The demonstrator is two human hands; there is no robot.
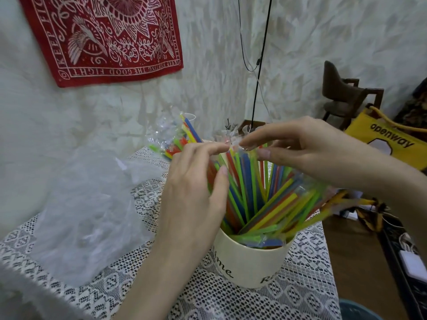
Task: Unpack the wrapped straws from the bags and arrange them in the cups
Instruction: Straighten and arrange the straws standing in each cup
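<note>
Cream cup [250, 262], wrapped straws [245, 192] fanned: our left hand [196, 192] and right hand [307, 151] pinch wrapper tips; we'd spread evenly, gently.

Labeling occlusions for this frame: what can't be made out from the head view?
- Cream cup: printed lettering only partly legible, curving away and crossed by the left hand.
- Second cup at the back: mostly hidden behind wrapped straws and clear wrappers.
- Right hand: fingertips meet the wrapper tops; its grip is unclear.
- Clear bag: contents unreadable, blurred.
</note>
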